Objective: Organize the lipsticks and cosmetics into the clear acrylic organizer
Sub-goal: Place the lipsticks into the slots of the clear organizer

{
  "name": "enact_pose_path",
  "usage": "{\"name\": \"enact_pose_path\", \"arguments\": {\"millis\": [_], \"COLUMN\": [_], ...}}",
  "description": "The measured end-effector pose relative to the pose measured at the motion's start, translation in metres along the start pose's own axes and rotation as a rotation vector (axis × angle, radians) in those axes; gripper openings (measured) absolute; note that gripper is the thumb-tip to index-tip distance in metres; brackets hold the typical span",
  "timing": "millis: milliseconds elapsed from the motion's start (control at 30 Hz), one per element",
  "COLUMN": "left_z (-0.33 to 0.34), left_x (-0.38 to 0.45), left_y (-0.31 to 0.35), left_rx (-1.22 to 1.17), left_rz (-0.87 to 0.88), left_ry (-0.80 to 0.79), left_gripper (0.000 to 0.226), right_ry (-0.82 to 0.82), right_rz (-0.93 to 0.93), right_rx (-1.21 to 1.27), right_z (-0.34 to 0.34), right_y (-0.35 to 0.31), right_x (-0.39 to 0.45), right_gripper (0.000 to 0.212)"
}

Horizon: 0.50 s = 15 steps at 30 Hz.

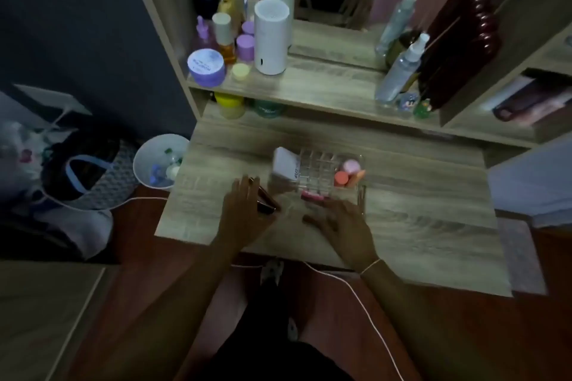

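Note:
A clear acrylic organizer (315, 164) with a grid of compartments stands on the wooden desk (418, 195). A white tube (284, 164) leans in its left side. A pink-capped and an orange-capped item (346, 175) sit at its right. A pink lipstick (312, 196) lies at its front edge. My left hand (244, 210) holds a dark reddish lipstick tube (267, 199) just left of the organizer. My right hand (337, 221) rests flat on the desk in front of the organizer, fingers spread, fingertips near the pink lipstick.
A raised shelf (325, 83) behind the desk carries a white cylinder (271, 37), purple jars, bottles and spray bottles (399, 71), with a mirror behind. A white bin (159, 161) and bags sit on the floor at left. A white cable (356, 294) hangs under the desk.

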<state>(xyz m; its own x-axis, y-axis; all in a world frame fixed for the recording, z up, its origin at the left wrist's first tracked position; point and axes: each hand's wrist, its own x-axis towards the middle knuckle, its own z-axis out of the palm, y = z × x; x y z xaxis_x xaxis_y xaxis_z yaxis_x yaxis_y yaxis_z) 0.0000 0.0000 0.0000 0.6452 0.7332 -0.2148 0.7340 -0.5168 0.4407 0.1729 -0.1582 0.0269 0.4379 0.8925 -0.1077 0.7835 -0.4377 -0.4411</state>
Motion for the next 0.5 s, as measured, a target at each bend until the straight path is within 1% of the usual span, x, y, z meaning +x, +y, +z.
{"name": "enact_pose_path", "arguments": {"millis": [67, 167, 333, 500], "left_z": [0.008, 0.017, 0.02, 0.022], "left_x": [0.005, 0.008, 0.019, 0.029], "left_y": [0.0, 0.003, 0.005, 0.007], "left_rx": [-0.012, 0.027, 0.04, 0.039], "left_rz": [-0.014, -0.017, -0.027, -0.018], "left_ry": [0.008, 0.002, 0.016, 0.01], "left_gripper": [0.1, 0.097, 0.097, 0.094], "right_ry": [-0.026, -0.056, -0.049, -0.035], "right_rz": [0.051, 0.065, 0.047, 0.051], "right_rx": [0.074, 0.051, -0.015, -0.019], "right_z": [0.01, 0.023, 0.034, 0.035], "right_y": [0.001, 0.002, 0.005, 0.001], "right_x": [0.001, -0.001, 0.005, 0.021], "right_gripper": [0.043, 0.039, 0.031, 0.026]}}
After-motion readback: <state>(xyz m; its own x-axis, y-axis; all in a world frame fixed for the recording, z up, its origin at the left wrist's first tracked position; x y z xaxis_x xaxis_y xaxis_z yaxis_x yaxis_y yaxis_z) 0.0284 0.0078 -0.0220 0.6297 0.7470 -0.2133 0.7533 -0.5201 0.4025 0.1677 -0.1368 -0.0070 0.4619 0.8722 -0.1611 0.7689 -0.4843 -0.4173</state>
